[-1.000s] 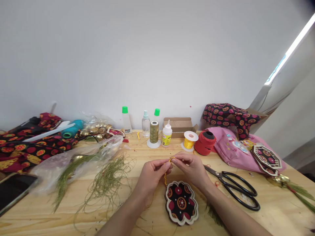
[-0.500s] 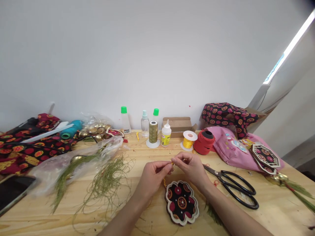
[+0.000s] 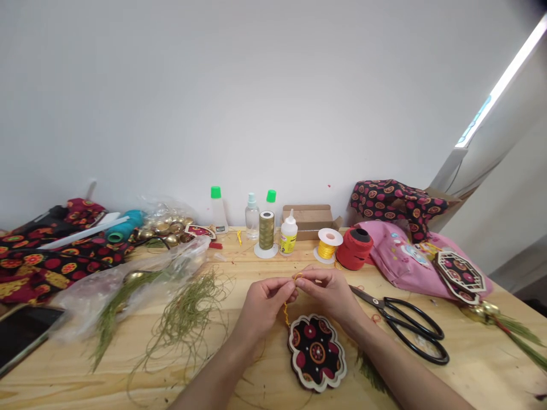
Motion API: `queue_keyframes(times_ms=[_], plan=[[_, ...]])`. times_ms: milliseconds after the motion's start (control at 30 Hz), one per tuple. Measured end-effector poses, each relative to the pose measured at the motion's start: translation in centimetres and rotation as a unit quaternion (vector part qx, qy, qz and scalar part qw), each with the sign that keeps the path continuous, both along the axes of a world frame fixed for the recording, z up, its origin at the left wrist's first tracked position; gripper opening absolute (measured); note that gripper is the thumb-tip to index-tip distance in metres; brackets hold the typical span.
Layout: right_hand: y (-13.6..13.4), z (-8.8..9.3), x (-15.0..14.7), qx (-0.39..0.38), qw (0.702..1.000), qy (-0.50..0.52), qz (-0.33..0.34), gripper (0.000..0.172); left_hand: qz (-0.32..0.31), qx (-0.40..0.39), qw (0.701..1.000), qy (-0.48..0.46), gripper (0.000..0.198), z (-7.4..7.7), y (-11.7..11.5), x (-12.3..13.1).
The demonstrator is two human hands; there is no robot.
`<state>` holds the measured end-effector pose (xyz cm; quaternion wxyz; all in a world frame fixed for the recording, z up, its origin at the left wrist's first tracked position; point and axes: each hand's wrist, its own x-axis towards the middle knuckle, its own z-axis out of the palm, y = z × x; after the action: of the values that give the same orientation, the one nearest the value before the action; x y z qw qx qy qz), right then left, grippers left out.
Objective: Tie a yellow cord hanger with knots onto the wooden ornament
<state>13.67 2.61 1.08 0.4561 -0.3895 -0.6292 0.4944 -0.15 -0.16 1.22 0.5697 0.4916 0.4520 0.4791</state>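
A: What is shown by the head camera?

B: A pale wooden tabletop (image 3: pixel 85 387) is seen from above, backed by a plain wall. Near the front, a flower-shaped ornament (image 3: pixel 317 353), dark patterned fabric inside a pale scalloped rim, is laid flat between the forearms. From its upper left edge a twisted yellow cord (image 3: pixel 286 315) is led up to the fingers.

A: How are the hands held?

B: Both are drawn into a pinch, almost touching. The cord is gripped between thumb and forefinger of the left hand (image 3: pixel 261 304); a small curl of it is pinched by the fingertips of the right hand (image 3: pixel 331 293). Whether cord ends are tucked inside the bent fingers cannot be told.

A: What could go wrong?

B: The curl might be lost, since something so thin is held by fingertips alone. If it is tugged hard, the ornament could be dragged along.

A: Is any risk posed nearby?

B: Possibly. Loose olive threads (image 3: pixel 183 313) are strewn beside the left forearm and could be snagged. A green tassel, partly hidden by the right forearm, might be crushed. Black-handled scissors (image 3: pixel 382 306), pointed toward the right wrist, could be knocked by a sideways sweep.
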Motion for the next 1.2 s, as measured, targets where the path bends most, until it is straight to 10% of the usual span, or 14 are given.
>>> queue_keyframes(times_ms=[1200], plan=[[-0.24,0.67,0.04,-0.086,0.995,0.051,-0.015,0.022,-0.052,-0.107,0.970,-0.212,0.023,-0.32,0.01,-0.26]])
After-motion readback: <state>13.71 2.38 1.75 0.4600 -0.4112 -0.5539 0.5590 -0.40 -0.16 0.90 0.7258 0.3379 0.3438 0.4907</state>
